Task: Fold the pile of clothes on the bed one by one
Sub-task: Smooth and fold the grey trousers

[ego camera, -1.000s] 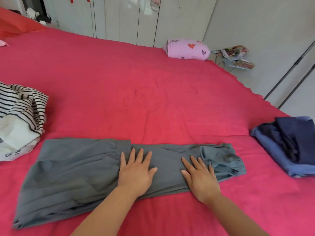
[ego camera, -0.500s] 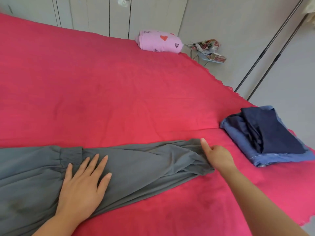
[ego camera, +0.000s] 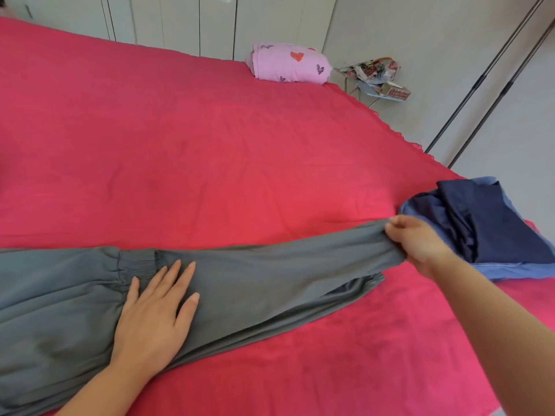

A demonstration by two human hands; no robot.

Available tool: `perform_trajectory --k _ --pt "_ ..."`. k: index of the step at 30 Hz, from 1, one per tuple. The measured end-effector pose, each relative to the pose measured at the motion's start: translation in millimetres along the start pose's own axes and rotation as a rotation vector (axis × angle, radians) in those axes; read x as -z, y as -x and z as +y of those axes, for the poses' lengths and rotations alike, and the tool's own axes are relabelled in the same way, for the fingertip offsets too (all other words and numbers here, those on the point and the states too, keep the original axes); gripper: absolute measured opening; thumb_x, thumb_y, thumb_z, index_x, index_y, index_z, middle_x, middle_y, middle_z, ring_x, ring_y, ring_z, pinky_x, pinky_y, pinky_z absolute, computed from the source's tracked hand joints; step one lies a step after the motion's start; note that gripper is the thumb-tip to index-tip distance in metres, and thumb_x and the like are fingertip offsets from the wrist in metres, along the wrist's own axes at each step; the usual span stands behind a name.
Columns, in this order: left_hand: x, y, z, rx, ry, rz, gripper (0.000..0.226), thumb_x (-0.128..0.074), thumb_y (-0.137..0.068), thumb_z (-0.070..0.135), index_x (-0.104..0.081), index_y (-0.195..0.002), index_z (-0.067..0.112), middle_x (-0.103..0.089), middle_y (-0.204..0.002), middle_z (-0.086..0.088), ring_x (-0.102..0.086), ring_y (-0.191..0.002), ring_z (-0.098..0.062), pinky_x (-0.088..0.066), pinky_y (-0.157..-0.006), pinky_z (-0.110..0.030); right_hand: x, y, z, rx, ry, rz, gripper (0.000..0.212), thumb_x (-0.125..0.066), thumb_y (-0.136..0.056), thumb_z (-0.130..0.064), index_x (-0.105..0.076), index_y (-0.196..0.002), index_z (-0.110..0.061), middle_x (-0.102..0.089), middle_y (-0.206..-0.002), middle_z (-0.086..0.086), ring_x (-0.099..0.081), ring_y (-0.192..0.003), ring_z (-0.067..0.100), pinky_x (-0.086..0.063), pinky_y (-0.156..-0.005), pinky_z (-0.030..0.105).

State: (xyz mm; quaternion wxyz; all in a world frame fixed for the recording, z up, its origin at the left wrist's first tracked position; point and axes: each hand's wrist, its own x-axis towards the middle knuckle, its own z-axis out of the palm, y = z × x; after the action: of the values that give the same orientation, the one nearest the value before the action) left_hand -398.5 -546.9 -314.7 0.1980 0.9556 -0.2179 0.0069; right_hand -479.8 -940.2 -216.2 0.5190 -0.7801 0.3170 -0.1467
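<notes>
Grey trousers (ego camera: pixel 270 277): one pair, stretched lengthwise across the red bed (ego camera: pixel 210 145).
Left grip (ego camera: pixel 153 316): flat, fingers straight, pressing the trousers beside their elastic band.
Right grip (ego camera: pixel 417 244): pinching the upper layer's far end, raised.
Blue stack (ego camera: pixel 495 229): two folded garments, just beyond the right grip.
Pink heart-print bundle (ego camera: pixel 289 67): one.
Box (ego camera: pixel 396 92): print unreadable.

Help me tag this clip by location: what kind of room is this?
Probably a bedroom: a wide bed under a red cover, tall pale wardrobe doors behind it, and clothes laid out on it, grey trousers and a folded blue pile.
</notes>
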Motion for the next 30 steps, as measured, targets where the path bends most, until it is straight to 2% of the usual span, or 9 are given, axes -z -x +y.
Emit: perform_trajectory --k 3,6,10,12,16,18,21,26,30 --pt "-1.0 1.2 1.0 -0.002 -0.024 0.0 0.074 0.005 -0.075 0.061 -0.006 -0.143 0.032 -0.02 -0.153 0.01 -0.016 -0.143 -0.009 0.002 -0.116 -0.039 -15.5 -2.0 18.3 -0.178 0.14 -0.105 0.022 -0.057 -0.091 -0.017 -0.058 -0.072 -0.006 -0.057 -0.075 0.011 -0.051 -0.073 0.019 -0.04 -0.067 0.032" --pt "-3.4 2.0 -0.7 -0.012 -0.059 -0.001 0.071 -0.002 -0.08 0.06 -0.018 -0.143 0.031 -0.028 -0.151 0.007 -0.023 -0.141 -0.012 -0.003 -0.116 -0.043 -18.0 -5.7 20.8 -0.3 0.149 -0.069 0.045 -0.065 -0.082 -0.044 -0.067 -0.089 0.0 -0.068 -0.088 0.012 -0.065 -0.083 0.026 -0.052 -0.08 0.038" --pt "-7.3 2.5 -2.3 -0.02 -0.115 -0.005 0.065 -0.012 -0.086 0.055 -0.031 -0.142 0.028 -0.038 -0.146 0.004 -0.035 -0.136 -0.017 -0.011 -0.113 -0.046 -19.1 -14.2 11.2 -0.233 0.126 -0.154 0.008 -0.06 -0.088 -0.009 -0.066 -0.085 -0.004 -0.067 -0.082 0.011 -0.065 -0.06 0.013 -0.053 -0.059 0.024" --pt "-8.2 2.9 -2.9 -0.021 -0.136 -0.006 0.063 -0.017 -0.087 0.053 -0.036 -0.14 0.026 -0.042 -0.144 0.002 -0.039 -0.134 -0.019 -0.01 -0.111 -0.044 -21.3 -20.4 8.8 -0.137 0.007 -0.084 0.021 -0.052 -0.09 0.002 -0.064 -0.105 -0.006 -0.065 -0.082 0.004 -0.062 -0.061 0.009 -0.052 -0.055 0.017" --pt "-8.8 2.2 -3.6 -0.038 -0.218 -0.002 0.06 -0.027 -0.086 0.05 -0.048 -0.135 0.022 -0.052 -0.136 -0.004 -0.049 -0.126 -0.024 -0.014 -0.107 -0.045 -29.5 -27.1 27.1 -0.139 -0.011 -0.022 0.041 -0.05 -0.092 -0.002 -0.053 -0.13 -0.017 -0.06 -0.115 0.004 -0.057 -0.101 0.02 -0.05 -0.091 0.038" --pt "-9.3 2.1 -3.3 -0.037 -0.23 -0.009 0.061 -0.027 -0.085 0.05 -0.049 -0.134 0.022 -0.052 -0.137 -0.004 -0.048 -0.127 -0.024 -0.016 -0.108 -0.047 -30.6 -22.6 36.9 -0.154 -0.03 -0.013 0.029 -0.051 -0.094 -0.012 -0.059 -0.122 -0.012 -0.062 -0.117 0.008 -0.059 -0.1 0.022 -0.05 -0.091 0.04" --pt "-9.6 2.1 -2.4 -0.025 -0.224 -0.011 0.063 -0.024 -0.085 0.051 -0.047 -0.136 0.023 -0.049 -0.139 -0.004 -0.045 -0.129 -0.023 -0.017 -0.109 -0.049 -26.7 -6.0 31.0 -0.184 -0.093 -0.017 0.019 -0.05 -0.096 -0.023 -0.064 -0.087 -0.013 -0.061 -0.078 0.003 -0.053 -0.068 0.013 -0.046 -0.06 0.025" --pt "-7.9 2.9 -0.5 -0.028 -0.228 -0.01 0.063 -0.024 -0.085 0.052 -0.046 -0.136 0.024 -0.049 -0.139 -0.004 -0.045 -0.129 -0.024 -0.016 -0.109 -0.049 -4.9 -1.2 39.7 -0.103 0.27 -0.017 0.024 -0.06 -0.087 -0.009 -0.062 -0.064 -0.015 -0.06 -0.07 0.006 -0.051 -0.07 0.019 -0.041 -0.067 0.031" --pt "-5.6 4.1 0.0 -0.06 -0.259 -0.005 0.061 -0.03 -0.083 0.053 -0.053 -0.132 0.023 -0.054 -0.135 -0.005 -0.051 -0.123 -0.025 -0.013 -0.106 -0.047 -2.7 8.8 34.2 -0.17 0.667 -0.075 0.008 -0.066 -0.082 -0.012 -0.065 -0.09 -0.008 -0.062 -0.088 0.01 -0.057 -0.082 0.023 -0.039 -0.072 0.03"
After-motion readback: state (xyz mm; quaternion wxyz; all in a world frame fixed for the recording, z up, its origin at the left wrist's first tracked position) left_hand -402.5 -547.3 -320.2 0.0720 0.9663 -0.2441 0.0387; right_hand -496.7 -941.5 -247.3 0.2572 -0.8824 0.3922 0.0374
